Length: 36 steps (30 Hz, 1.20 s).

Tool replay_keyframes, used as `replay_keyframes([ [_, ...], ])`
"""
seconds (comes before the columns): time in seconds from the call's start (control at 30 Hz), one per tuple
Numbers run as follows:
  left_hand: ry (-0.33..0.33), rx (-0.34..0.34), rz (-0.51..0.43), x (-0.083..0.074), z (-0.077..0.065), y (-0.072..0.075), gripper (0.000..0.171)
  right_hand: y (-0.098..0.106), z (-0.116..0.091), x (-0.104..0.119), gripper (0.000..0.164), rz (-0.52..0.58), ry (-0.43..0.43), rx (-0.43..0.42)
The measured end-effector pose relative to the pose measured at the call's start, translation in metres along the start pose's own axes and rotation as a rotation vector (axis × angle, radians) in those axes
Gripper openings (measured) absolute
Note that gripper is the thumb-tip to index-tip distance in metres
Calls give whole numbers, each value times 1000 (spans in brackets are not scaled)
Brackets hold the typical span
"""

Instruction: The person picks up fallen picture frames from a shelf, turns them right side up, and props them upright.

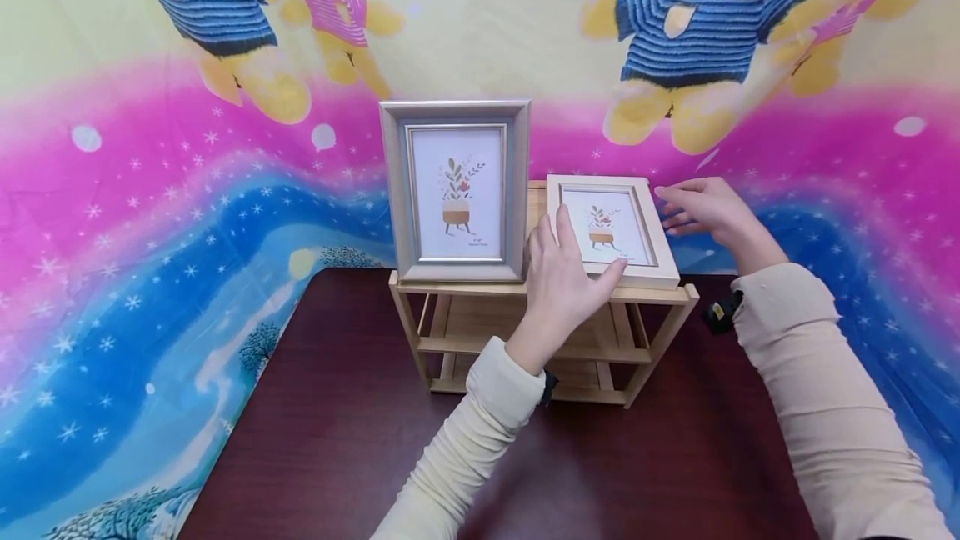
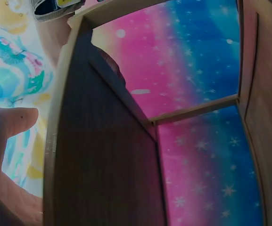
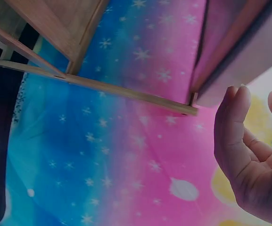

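Note:
A small white picture frame (image 1: 600, 227) lies face up on the right half of the top of a light wooden rack (image 1: 525, 347). My left hand (image 1: 558, 286) is at its left side, fingers extended along that edge and thumb spread over the lower border. Off the right edge is my right hand (image 1: 701, 208), its fingers slightly bent, with fingertips close beside the frame and nothing held. In the right wrist view this hand (image 3: 263, 174) shows a gap between thumb and fingers. A larger grey frame (image 1: 457, 190) stands upright on the rack's left half.
The tiered rack stands on a dark red-brown table (image 1: 345, 423). Behind hangs a backdrop cloth (image 1: 480, 48) with printed bears and snowflakes. From the left wrist, the underside of a wooden shelf (image 2: 103, 155) fills much of the view.

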<state>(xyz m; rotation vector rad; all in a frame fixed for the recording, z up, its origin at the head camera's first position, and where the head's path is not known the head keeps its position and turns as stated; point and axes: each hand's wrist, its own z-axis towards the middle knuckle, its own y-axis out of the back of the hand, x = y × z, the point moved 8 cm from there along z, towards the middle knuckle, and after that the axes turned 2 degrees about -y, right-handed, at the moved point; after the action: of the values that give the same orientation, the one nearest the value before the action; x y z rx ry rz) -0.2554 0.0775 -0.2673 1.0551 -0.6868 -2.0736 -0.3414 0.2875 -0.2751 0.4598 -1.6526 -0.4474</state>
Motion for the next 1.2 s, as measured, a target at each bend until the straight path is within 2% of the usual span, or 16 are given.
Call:
replay_keyframes([
  [0.13,57,50,-13,7,0,-8,97,-5,10,-5,81,-2,-29,9],
  [0.27,85,69,-25,12,0,-11,99,-9,16,-10,84,8,-59,33],
  [0.4,76,69,-19,13,-1,-12,98,-13,19,-12,85,12,-79,61],
  [0.6,68,97,7,13,-1,-14,96,-16,23,-17,78,-7,-81,76],
  [0.9,67,113,-1,11,-1,-15,95,-16,26,-15,71,-2,-42,66],
  [1.2,37,75,-49,11,0,-13,100,-7,19,-9,73,25,-24,-20],
])
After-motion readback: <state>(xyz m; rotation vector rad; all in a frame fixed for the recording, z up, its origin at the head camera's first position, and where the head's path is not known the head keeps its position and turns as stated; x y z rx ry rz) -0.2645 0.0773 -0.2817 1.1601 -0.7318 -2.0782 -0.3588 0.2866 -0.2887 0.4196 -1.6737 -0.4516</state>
